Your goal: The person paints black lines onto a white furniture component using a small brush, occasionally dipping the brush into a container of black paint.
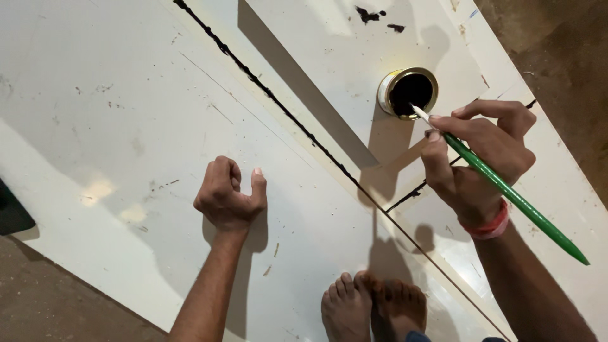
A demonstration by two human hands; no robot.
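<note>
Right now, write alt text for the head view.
A right hand dips a green-handled brush into a small tin of black paint on a white board. The left hand rests curled on it, near a painted black line.

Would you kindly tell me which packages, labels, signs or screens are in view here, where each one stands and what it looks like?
Small round tin: the only container, on the white board at upper right, open, gold rim, pale wall, black paint inside; the tip of the green brush in the right hand dips into it.
No labels, signs or screens are visible.
</note>
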